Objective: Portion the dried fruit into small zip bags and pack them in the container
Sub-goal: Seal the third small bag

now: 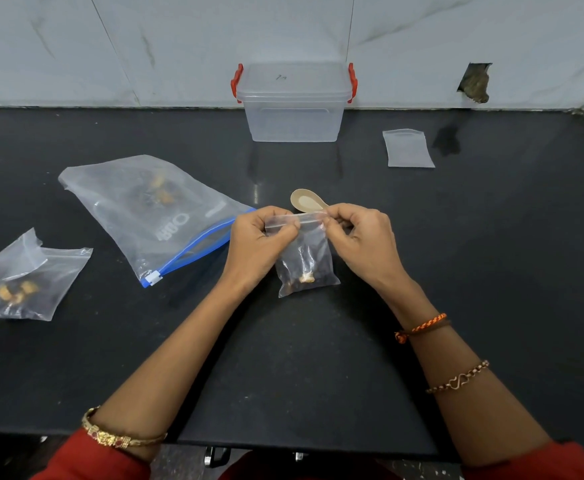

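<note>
Spoon between hands and container

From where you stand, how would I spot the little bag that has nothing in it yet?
Find the clear lidded container with red latches against the back wall. Just right of it, a small zip bag lies flat on the black counter. Unlike the other bags, it holds no fruit and nobody touches it.

Kitchen-like work corner: black stone table against white marble-look wall, broken hole in wall; exact type of room unclear.
</note>
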`<action>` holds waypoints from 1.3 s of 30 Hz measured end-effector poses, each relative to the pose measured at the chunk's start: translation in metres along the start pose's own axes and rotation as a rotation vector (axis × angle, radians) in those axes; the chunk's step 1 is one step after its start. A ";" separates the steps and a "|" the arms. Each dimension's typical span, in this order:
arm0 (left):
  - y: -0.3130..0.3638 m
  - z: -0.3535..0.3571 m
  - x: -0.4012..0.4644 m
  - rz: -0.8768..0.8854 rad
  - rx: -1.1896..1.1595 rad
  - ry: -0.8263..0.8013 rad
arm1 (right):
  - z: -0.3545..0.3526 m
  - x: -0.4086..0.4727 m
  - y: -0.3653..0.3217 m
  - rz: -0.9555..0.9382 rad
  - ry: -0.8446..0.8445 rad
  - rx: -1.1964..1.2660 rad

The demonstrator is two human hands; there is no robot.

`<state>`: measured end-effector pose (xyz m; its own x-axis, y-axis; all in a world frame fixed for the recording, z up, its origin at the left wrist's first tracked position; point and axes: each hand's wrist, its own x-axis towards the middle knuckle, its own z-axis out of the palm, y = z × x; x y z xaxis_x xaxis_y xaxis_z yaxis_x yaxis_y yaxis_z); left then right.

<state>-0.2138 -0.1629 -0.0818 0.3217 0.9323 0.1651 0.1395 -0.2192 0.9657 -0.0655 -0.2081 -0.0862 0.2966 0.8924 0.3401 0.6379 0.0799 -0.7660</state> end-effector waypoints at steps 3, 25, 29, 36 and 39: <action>-0.003 -0.004 0.002 0.009 -0.027 0.059 | -0.004 0.002 0.003 0.066 -0.005 0.073; -0.009 -0.004 0.003 0.086 0.050 0.080 | -0.005 -0.004 -0.008 0.092 0.003 -0.037; -0.010 -0.006 0.005 0.077 0.071 0.081 | -0.011 -0.002 -0.003 0.097 0.008 -0.116; -0.007 -0.009 0.004 0.039 0.035 0.001 | -0.013 -0.001 -0.004 -0.015 -0.077 -0.156; -0.002 -0.006 0.003 0.056 0.010 -0.043 | -0.014 -0.002 -0.006 0.013 -0.077 -0.134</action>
<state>-0.2187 -0.1577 -0.0817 0.3694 0.9052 0.2100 0.1294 -0.2739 0.9530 -0.0601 -0.2162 -0.0745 0.2534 0.9248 0.2837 0.7249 0.0127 -0.6887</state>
